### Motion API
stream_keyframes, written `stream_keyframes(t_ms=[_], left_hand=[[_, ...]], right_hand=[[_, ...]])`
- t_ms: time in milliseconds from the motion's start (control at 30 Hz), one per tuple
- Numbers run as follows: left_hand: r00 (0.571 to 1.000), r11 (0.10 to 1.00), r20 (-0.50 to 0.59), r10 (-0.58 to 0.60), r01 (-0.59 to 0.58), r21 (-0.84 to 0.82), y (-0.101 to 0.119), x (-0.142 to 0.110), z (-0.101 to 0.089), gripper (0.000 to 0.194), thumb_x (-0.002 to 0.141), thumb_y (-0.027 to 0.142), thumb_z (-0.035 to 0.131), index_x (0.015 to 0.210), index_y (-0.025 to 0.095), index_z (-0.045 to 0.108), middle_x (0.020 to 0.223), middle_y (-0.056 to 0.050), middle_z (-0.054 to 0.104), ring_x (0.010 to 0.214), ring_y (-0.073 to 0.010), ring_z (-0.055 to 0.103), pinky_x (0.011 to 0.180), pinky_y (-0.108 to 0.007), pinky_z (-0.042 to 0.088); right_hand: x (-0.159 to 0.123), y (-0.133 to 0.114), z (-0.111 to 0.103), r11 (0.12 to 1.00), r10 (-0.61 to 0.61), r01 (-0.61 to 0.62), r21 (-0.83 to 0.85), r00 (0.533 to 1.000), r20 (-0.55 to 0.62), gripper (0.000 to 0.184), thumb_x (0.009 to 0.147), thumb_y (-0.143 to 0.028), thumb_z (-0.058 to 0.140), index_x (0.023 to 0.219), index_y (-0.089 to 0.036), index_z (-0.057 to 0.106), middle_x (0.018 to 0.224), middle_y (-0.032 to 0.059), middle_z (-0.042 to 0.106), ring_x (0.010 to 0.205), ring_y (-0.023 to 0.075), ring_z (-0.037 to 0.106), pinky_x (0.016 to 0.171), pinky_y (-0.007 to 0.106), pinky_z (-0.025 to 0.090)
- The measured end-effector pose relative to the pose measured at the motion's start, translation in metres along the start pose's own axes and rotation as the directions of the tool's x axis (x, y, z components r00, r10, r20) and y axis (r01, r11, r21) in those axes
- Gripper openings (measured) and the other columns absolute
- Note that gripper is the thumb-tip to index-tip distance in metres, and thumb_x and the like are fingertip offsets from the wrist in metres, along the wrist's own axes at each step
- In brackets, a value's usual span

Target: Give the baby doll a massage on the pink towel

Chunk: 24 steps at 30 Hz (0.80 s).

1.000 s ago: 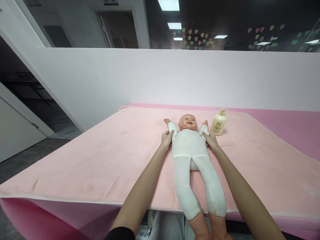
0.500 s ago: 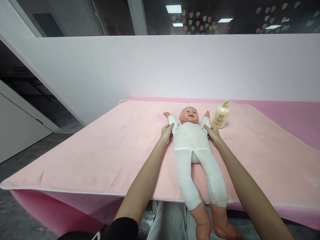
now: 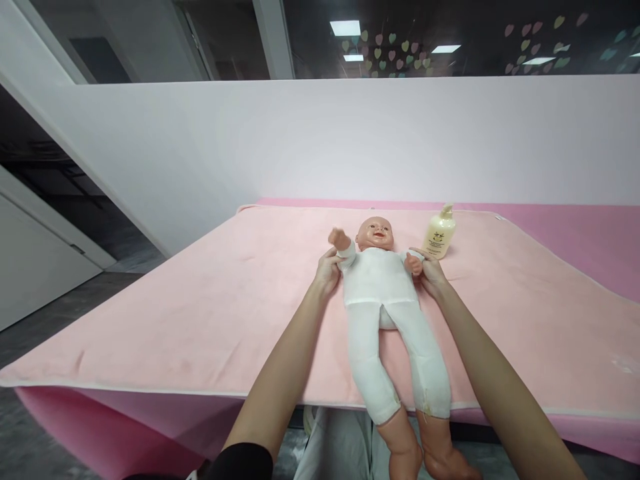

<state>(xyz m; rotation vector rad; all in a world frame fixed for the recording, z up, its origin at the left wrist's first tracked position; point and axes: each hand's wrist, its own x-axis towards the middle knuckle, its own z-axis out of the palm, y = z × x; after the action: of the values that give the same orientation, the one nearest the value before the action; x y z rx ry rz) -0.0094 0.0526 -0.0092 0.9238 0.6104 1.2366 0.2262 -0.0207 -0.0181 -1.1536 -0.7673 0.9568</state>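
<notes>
A baby doll (image 3: 379, 283) with a white cloth body lies on its back, head toward the wall and legs hanging over the table's front edge. My left hand (image 3: 329, 268) is closed on the doll's arm at the left of the picture, whose hand points up. Around the other arm, my right hand (image 3: 431, 272) is closed too; that arm is bent, with the doll's small hand showing in front of my fingers. Just behind my right hand stands a pale yellow pump bottle (image 3: 440, 233) with a dark printed label.
A pink blanket (image 3: 200, 313) covers the table, over a darker pink cloth (image 3: 575, 247). Behind the table rises a white wall (image 3: 320, 140) with a dark window (image 3: 400, 40) above. At the left are a white door (image 3: 45, 253) and grey floor (image 3: 60, 307).
Both doll arms have changed pose: the right-hand one has swung down from raised to bent, and the left-hand one has lifted toward the camera. My hands have kept their hold.
</notes>
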Motion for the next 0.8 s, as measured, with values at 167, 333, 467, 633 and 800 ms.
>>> stream_keyframes(t_ms=[167, 333, 467, 633, 800], left_hand=[[0.998, 0.996, -0.057, -0.014, 0.019, 0.083, -0.004, 0.0, 0.001, 0.04, 0.06, 0.028, 0.066, 0.098, 0.015, 0.062, 0.081, -0.002, 0.064, 0.06, -0.009, 0.052, 0.059, -0.022, 0.041], [0.995, 0.982, -0.095, 0.011, 0.007, 0.189, -0.009, -0.002, 0.004, 0.041, 0.059, 0.036, 0.07, 0.092, 0.012, 0.064, 0.074, -0.003, 0.063, 0.063, -0.0117, 0.053, 0.062, -0.024, 0.042], [0.993, 0.971, -0.107, 0.043, -0.016, 0.238, -0.009, -0.006, 0.008, 0.04, 0.059, 0.039, 0.068, 0.089, 0.013, 0.064, 0.076, -0.004, 0.064, 0.066, -0.0125, 0.052, 0.062, -0.024, 0.04], [0.986, 0.959, -0.134, 0.102, -0.062, 0.276, -0.011, -0.005, 0.009, 0.035, 0.061, 0.039, 0.066, 0.083, 0.013, 0.064, 0.078, -0.003, 0.062, 0.067, -0.0111, 0.049, 0.062, -0.022, 0.039], [0.981, 0.938, -0.143, 0.13, -0.075, 0.337, -0.012, -0.003, 0.008, 0.031, 0.062, 0.04, 0.064, 0.076, 0.013, 0.063, 0.071, -0.002, 0.06, 0.064, -0.011, 0.046, 0.06, -0.021, 0.037]], right_hand=[[-0.001, 0.006, 0.006, 0.999, -0.036, 0.033, -0.042, 0.997, -0.074, 0.052, 0.055, -0.024, 0.059, 0.106, -0.018, 0.064, 0.072, 0.0, 0.062, 0.045, 0.0049, 0.04, 0.038, 0.018, 0.029], [-0.003, 0.005, 0.008, 0.99, -0.076, 0.065, -0.128, 0.994, -0.084, 0.048, 0.057, -0.028, 0.06, 0.104, -0.016, 0.064, 0.059, -0.0043, 0.054, 0.038, 0.0034, 0.033, 0.035, 0.019, 0.028], [-0.007, 0.001, 0.011, 0.988, -0.07, 0.058, -0.144, 0.994, -0.078, 0.038, 0.055, -0.036, 0.068, 0.087, -0.015, 0.065, 0.049, -0.0064, 0.046, 0.036, 0.0049, 0.034, 0.034, 0.02, 0.029], [-0.012, -0.005, 0.019, 0.961, -0.081, 0.046, -0.271, 0.99, -0.119, 0.035, 0.054, -0.043, 0.068, 0.071, -0.014, 0.06, 0.043, -0.0063, 0.04, 0.036, 0.0066, 0.033, 0.032, 0.021, 0.027], [-0.005, 0.0, 0.015, 0.944, -0.051, 0.015, -0.328, 0.993, -0.102, 0.037, 0.057, -0.05, 0.066, 0.061, -0.015, 0.053, 0.043, -0.0045, 0.041, 0.038, 0.0072, 0.034, 0.034, 0.021, 0.027]])
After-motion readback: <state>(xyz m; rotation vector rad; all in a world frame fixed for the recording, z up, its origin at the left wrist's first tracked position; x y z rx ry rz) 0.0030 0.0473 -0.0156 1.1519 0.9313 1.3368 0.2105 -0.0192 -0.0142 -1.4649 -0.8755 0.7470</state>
